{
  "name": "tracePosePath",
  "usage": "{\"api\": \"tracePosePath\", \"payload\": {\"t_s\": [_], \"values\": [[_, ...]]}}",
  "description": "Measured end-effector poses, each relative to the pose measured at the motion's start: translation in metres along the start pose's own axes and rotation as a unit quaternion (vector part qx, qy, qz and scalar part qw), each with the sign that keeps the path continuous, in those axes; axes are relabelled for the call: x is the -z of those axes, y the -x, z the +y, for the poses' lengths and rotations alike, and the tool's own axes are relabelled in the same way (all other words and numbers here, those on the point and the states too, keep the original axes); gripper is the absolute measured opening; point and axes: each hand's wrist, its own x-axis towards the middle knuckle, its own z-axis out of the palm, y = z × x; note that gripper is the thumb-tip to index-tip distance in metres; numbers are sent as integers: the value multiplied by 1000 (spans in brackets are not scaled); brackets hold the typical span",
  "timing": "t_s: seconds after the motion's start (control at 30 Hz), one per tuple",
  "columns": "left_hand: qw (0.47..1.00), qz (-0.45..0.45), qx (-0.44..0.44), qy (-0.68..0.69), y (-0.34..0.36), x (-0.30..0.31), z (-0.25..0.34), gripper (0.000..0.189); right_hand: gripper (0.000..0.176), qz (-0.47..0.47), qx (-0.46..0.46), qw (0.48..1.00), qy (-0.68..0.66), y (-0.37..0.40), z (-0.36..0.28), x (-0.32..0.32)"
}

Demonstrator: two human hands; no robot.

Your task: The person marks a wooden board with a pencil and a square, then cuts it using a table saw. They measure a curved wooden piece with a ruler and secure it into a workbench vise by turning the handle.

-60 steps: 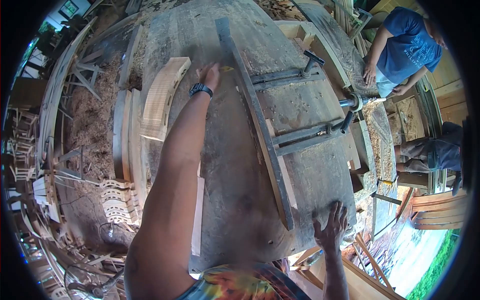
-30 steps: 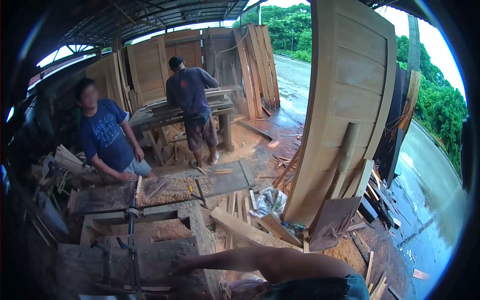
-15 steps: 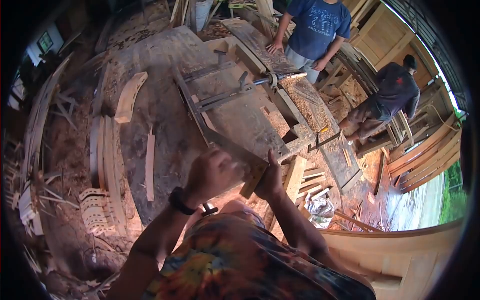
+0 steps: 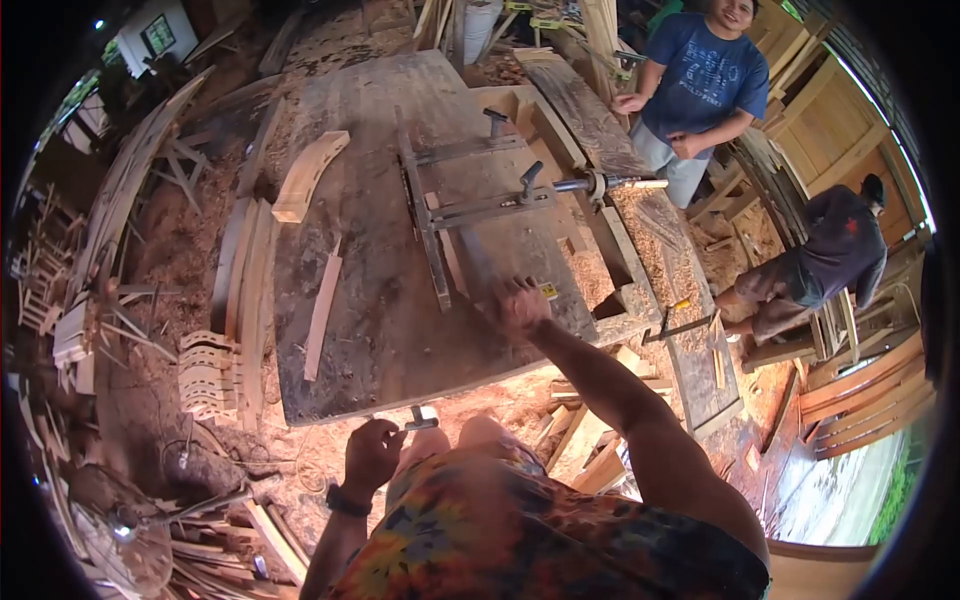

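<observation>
Wood shavings [image 4: 650, 240] and timber surround a dark, worn tabletop [image 4: 400, 345] in a workshop, with a wet, bright strip of ground at the lower right of the frame. The right hand [image 4: 520, 306] is over the tabletop near the middle of the frame, blurred, fingers towards a long metal bar [image 4: 424, 225]. A small yellow item [image 4: 548, 290] shows just beside it; whether its grip is closed on anything, I cannot tell. The left hand [image 4: 372, 452], below the near edge, has bent fingers close to a T-shaped handle [image 4: 421, 419]; contact and the state of that grip are unclear.

Two slotted metal arms run rightward from the bar, beside a round-collared clamp [image 4: 597, 186]. Left of the bar lie a thin pale strip [image 4: 322, 318] and, farther up, a curved wooden block [image 4: 311, 176]. Notched curved pieces [image 4: 208, 375] are stacked at the left of the frame. At upper right stands a person in a blue shirt [image 4: 708, 85]; farther right, another person in dark clothes [image 4: 832, 240] leans over some boards.
</observation>
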Motion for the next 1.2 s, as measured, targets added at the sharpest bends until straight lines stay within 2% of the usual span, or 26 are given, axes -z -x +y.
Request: {"api": "tracePosePath", "payload": {"t_s": [0.03,0.1,0.23,0.3,0.33,0.4,0.47,0.6,0.73,0.8,0.9,0.93,1.0,1.03,1.1,1.2], "values": [[1000,9,10,7,4,-3,4,19,57,-2,4,1000,-1,-6,6,-5],[999,25,32,5,12,-8,10,19,63,-48,-47,997,31,-17,8,-6],[993,55,105,-6,28,-11,19,19,66,-52,-23,998,38,-24,19,-20],[989,56,137,-14,34,-11,23,19,71,-13,4,999,44,-28,25,-20],[989,55,139,-9,37,-13,23,19,71,-13,7,999,37,-33,27,-22],[988,53,144,-7,36,-18,26,19,76,-55,-65,996,22,-44,35,-25],[993,39,114,-11,33,-19,31,15,77,-68,-81,994,21,-52,41,-28],[995,17,94,-20,20,-17,34,17,78,-93,-119,988,31,-59,40,-26],[996,26,88,-19,13,-10,36,21,78,-106,-131,985,29,-65,39,-26],[995,33,89,-20,14,-6,35,22,78,-104,-139,982,74,-70,43,-31],[996,31,80,-29,24,3,28,23,77,-129,-111,984,49,-74,46,-19],[996,36,80,-30,27,6,23,23,77,-126,-106,985,48,-71,44,-17],[996,55,64,-31,30,12,10,24,74,-12,-75,995,68,-54,34,-16],[995,70,56,-44,32,15,1,27,74,-12,-68,995,70,-45,27,-17],[991,114,14,-63,30,20,-27,38,71,81,-76,993,41,-20,8,-15],[974,168,-20,-153,2,37,-61,43,69,81,-83,993,-5,23,-41,-14]]}}
